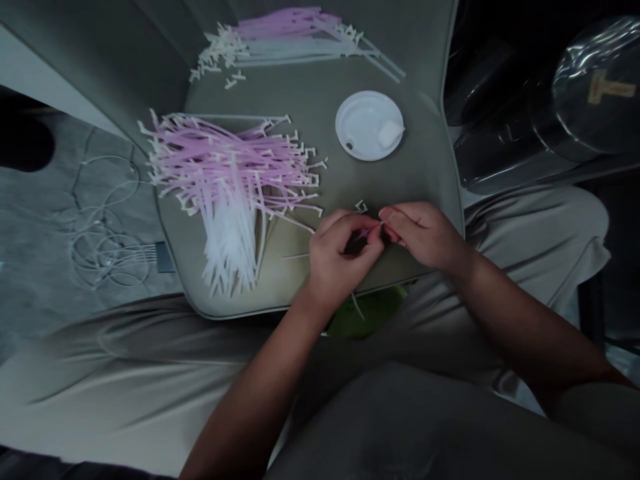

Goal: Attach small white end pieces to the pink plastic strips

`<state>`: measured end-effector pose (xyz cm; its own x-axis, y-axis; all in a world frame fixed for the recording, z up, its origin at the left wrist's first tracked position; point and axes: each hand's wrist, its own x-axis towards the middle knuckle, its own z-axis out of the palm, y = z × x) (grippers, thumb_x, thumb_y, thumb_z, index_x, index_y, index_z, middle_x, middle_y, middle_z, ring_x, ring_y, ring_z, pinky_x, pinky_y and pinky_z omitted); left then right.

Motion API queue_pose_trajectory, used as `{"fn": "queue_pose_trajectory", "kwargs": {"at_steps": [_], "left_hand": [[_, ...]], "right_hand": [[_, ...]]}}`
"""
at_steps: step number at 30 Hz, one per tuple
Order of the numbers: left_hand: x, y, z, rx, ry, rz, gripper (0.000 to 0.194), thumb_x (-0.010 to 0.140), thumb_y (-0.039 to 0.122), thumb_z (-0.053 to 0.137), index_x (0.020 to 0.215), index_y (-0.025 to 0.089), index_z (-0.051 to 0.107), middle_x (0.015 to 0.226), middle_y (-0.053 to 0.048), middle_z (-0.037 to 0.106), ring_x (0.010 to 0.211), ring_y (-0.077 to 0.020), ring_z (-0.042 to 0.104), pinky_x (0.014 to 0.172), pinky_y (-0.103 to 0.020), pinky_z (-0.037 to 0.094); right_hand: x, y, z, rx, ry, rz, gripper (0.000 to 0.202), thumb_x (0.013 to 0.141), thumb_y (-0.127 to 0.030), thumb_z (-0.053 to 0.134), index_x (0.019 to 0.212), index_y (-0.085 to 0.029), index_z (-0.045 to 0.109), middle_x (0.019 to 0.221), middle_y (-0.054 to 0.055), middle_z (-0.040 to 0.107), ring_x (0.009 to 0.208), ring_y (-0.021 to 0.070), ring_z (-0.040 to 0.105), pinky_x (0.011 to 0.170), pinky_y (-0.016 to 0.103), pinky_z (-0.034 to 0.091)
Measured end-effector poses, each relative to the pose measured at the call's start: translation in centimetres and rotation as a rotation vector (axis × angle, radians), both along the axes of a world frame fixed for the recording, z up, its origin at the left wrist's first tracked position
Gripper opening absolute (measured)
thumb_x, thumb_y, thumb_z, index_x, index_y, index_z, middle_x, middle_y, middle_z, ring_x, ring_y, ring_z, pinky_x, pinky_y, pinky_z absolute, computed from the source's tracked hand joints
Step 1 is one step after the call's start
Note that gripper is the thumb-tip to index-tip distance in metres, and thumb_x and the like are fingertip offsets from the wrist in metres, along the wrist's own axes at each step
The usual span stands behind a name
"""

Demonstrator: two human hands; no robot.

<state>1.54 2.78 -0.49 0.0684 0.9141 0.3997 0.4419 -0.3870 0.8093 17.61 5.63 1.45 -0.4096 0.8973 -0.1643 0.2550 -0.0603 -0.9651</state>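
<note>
Near the front edge of the seat, my left hand (335,257) pinches a thin pink tube (367,231) between thumb and fingers. My right hand (430,235) meets it fingertip to fingertip, closed on the tube's other end; any small part inside that pinch is hidden. Just beyond the fingers lie a few small white angled end pieces (361,207). To the left is a heap of pink tubes (225,157) with white end pieces. Plain white tubes (231,240) fan out below it. A thin pale strand (296,255) lies left of my left hand.
A round white lid (357,123) holding a small white piece (389,133) rests on the grey chair seat (300,93). More pink and white tubes (287,40) lie at the back. A green container (370,313) sits below the front edge. Coiled cables (107,240) cover the floor at left.
</note>
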Motion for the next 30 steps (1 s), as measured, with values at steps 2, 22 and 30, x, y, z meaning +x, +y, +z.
{"fn": "queue_pose_trajectory", "kwargs": {"at_steps": [2, 22, 30], "left_hand": [[0.03, 0.02, -0.06, -0.002, -0.009, -0.002, 0.007, 0.079, 0.011, 0.066, 0.08, 0.018, 0.064, 0.075, 0.002, 0.065, 0.07, -0.0096, 0.06, 0.066, -0.022, 0.048], [0.21, -0.02, -0.02, -0.088, -0.118, -0.001, 0.005, 0.083, 0.017, 0.067, 0.079, 0.019, 0.064, 0.074, 0.002, 0.065, 0.069, -0.0094, 0.059, 0.065, -0.023, 0.047], [0.53, -0.2, 0.11, -0.02, -0.072, -0.027, 0.008, 0.082, 0.015, 0.067, 0.085, 0.019, 0.062, 0.079, 0.001, 0.063, 0.073, -0.0099, 0.059, 0.067, -0.023, 0.047]], "right_hand": [[0.06, 0.03, -0.01, 0.009, -0.004, 0.012, 0.044, 0.097, -0.042, 0.044, 0.058, -0.02, 0.04, 0.055, -0.005, 0.036, 0.054, 0.0086, 0.035, 0.055, 0.025, 0.027], [-0.65, -0.47, 0.04, -0.037, 0.055, -0.128, 0.061, 0.093, -0.062, 0.045, 0.05, -0.019, 0.043, 0.048, -0.004, 0.04, 0.049, 0.0068, 0.038, 0.052, 0.025, 0.031], [-0.53, -0.51, -0.16, -0.127, 0.14, -0.149, 0.057, 0.094, -0.056, 0.049, 0.051, -0.019, 0.042, 0.046, -0.006, 0.038, 0.045, 0.0055, 0.034, 0.049, 0.024, 0.03]]}}
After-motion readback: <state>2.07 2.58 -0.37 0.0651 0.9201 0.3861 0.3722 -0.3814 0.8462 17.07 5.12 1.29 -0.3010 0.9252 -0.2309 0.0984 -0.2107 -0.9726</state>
